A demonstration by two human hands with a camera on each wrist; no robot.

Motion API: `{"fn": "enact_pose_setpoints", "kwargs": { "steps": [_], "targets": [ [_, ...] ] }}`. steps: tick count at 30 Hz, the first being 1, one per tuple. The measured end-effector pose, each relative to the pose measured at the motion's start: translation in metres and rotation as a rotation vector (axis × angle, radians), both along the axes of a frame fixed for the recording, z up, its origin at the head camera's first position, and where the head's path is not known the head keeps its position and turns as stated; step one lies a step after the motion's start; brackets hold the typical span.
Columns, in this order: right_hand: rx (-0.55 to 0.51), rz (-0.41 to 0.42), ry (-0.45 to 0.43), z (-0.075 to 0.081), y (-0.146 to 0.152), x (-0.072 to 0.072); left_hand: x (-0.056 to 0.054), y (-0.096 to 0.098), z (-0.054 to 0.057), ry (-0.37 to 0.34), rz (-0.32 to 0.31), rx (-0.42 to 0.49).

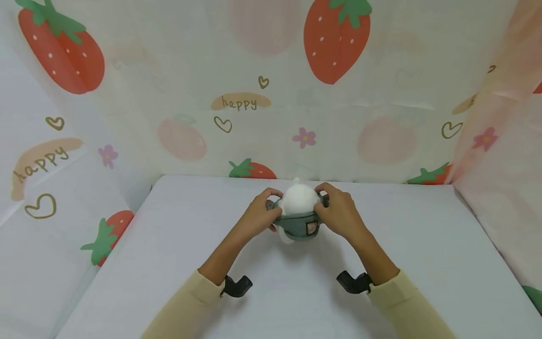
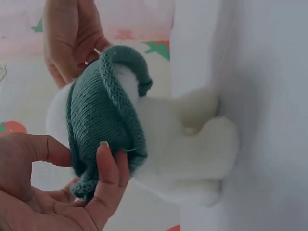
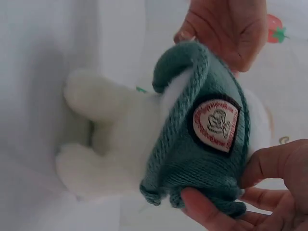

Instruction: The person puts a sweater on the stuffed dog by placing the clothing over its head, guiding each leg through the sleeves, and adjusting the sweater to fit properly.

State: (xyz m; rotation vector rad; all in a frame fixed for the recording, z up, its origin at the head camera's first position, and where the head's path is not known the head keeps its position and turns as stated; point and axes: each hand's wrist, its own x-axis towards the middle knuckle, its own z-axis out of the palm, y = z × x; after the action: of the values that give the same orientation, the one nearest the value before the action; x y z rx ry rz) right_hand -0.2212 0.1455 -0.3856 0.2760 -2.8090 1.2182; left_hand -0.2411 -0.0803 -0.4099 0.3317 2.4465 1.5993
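Observation:
A white plush toy (image 1: 298,197) stands on the table, its stubby legs touching the surface in both wrist views. Around its upper part sits a green knitted garment (image 1: 294,225) with rolled edges. A round-edged patch (image 3: 216,126) with red lettering is on the front of the knit. My left hand (image 1: 259,213) pinches one side of the garment between thumb and fingers. On the opposite side my right hand (image 1: 340,212) pinches the knit in the same way. The toy's face is not visible.
The white table (image 1: 169,282) reaches back to a cloth wall (image 1: 190,70) printed with strawberries, hearts and "happy". Similar cloth hangs at the left and right. Black wrist mounts (image 1: 237,286) stick out inward from both sleeves.

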Motion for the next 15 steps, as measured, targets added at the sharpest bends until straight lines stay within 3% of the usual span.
{"fn": "enact_pose_setpoints", "kwargs": {
  "steps": [8, 15],
  "targets": [
    [-0.281, -0.037, -0.084, -0.015, 0.002, 0.002, -0.001, 0.002, -0.018, 0.061, 0.052, 0.151],
    [-0.507, -0.052, -0.237, -0.033, 0.002, 0.001, -0.001, -0.004, -0.027, 0.031, 0.059, 0.216]
  ]
}}
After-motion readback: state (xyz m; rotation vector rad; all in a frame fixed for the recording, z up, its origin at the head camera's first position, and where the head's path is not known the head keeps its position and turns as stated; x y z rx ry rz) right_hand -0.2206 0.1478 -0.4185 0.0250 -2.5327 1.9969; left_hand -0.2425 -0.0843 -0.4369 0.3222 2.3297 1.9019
